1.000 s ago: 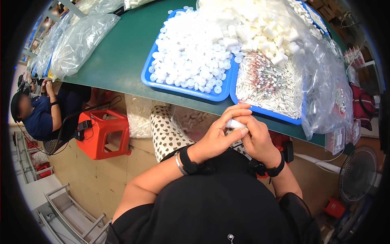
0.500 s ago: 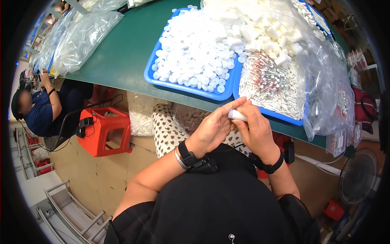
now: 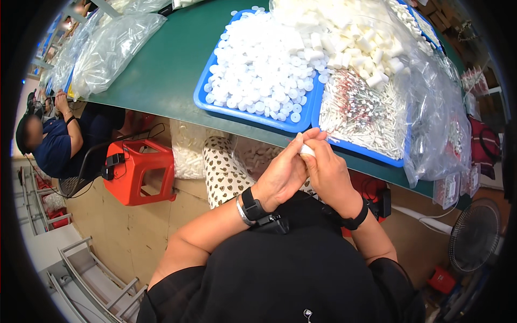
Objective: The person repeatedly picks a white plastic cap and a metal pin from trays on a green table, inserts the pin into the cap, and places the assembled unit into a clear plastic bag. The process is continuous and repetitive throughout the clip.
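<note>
In front of the table's near edge my two hands meet around a small white cylindrical piece, only its end showing. My right hand is closed on it, with the thumb along its near side. My left hand presses against the piece from the left. Its thumb is up and its fingers reach behind the piece, partly hidden. Just beyond my hands stand a blue tray heaped with translucent white round caps and a second blue tray of thin white sticks with reddish and metallic ends.
Cream-coloured cylinders lie in a clear bag above the trays. More plastic bags rest on the green table. A red stool stands left, near a seated person. A fan is at right.
The white piece has sunk deeper between my hands, and less of its side shows. My right hand has shifted slightly left and tilted around it. My left thumb has come up closer to it.
</note>
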Available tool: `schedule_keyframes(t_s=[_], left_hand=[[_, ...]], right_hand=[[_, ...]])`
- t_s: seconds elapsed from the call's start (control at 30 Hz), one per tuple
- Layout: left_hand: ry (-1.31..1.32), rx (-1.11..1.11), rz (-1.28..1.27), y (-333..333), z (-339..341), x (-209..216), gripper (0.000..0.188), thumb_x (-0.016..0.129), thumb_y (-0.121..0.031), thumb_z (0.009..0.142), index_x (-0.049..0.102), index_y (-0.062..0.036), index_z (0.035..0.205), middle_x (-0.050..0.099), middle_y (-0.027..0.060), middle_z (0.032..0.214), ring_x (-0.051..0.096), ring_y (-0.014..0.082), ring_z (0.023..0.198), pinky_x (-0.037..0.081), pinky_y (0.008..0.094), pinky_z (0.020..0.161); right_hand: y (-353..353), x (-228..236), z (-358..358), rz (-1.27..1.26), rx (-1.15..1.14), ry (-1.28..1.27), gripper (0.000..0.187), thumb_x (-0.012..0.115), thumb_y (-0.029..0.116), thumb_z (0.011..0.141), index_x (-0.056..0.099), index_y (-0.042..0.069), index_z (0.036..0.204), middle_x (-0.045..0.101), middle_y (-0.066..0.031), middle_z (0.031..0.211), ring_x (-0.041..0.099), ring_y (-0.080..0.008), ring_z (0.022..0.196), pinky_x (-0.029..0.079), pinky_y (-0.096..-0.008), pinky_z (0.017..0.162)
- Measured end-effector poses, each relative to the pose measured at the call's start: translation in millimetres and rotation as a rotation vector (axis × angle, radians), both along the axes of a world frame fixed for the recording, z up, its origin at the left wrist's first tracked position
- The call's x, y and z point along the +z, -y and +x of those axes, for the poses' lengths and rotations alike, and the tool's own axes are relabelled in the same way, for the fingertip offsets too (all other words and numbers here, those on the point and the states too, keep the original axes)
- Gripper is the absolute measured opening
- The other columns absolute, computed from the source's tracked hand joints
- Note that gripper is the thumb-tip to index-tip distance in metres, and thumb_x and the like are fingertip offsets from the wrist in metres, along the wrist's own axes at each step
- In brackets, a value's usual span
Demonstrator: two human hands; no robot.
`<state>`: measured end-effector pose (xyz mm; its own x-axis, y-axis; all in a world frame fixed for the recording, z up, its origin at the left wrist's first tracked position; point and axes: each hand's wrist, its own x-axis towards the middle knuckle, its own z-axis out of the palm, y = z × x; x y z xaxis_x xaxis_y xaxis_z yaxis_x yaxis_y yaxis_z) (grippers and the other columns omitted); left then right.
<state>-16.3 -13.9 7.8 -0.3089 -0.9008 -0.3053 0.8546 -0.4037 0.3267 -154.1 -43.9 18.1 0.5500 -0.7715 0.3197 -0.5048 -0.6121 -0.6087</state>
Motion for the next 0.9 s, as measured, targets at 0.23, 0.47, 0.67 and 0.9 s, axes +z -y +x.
schedule_keyframes(t_s=[0.23,0.47,0.67,0.9], left_hand=[[0.011,-0.013,-0.046,-4.4,-0.5,0.4,0.054,0.036,-0.046,0.106,0.039,-0.0085,0.145,0.042,0.0088,0.150,0.042,0.0268,0.137,0.036,0.0434,0.115],[-0.019,0.042,-0.055,-1.8,-7.5,3.3,0.059,0.030,-0.051,0.106,0.038,-0.0053,0.143,0.044,0.0102,0.145,0.041,0.0231,0.136,0.035,0.0397,0.114],[0.301,0.091,-0.213,-6.4,-3.9,-0.9,0.063,0.021,-0.054,0.105,0.033,-0.0071,0.146,0.042,0.0104,0.149,0.045,0.0267,0.134,0.039,0.0421,0.112],[0.379,0.003,-0.191,-11.2,2.9,-3.8,0.067,0.022,-0.058,0.104,0.029,-0.0089,0.150,0.040,0.0105,0.152,0.050,0.0205,0.126,0.047,0.0373,0.100]], right_hand=[[5.6,8.5,-8.2,-0.060,0.081,-0.045,0.030,0.066,0.009,0.090,0.054,-0.002,0.115,0.063,-0.0190,0.095,0.065,-0.0370,0.078,0.053,-0.0432,0.063],[-6.8,-0.4,13.4,0.019,-0.067,0.068,0.018,0.058,0.011,0.097,0.055,-0.002,0.110,0.064,-0.0201,0.091,0.064,-0.0385,0.076,0.050,-0.0434,0.063],[-8.3,13.6,13.4,0.374,-0.061,0.199,0.018,0.051,0.014,0.102,0.054,0.000,0.114,0.065,-0.0197,0.095,0.065,-0.0335,0.078,0.050,-0.0390,0.069],[-0.8,2.4,8.7,0.886,-0.002,0.443,0.023,0.048,0.022,0.105,0.056,0.001,0.110,0.060,-0.0059,0.083,0.048,-0.0081,0.055,0.037,-0.0213,0.051]])
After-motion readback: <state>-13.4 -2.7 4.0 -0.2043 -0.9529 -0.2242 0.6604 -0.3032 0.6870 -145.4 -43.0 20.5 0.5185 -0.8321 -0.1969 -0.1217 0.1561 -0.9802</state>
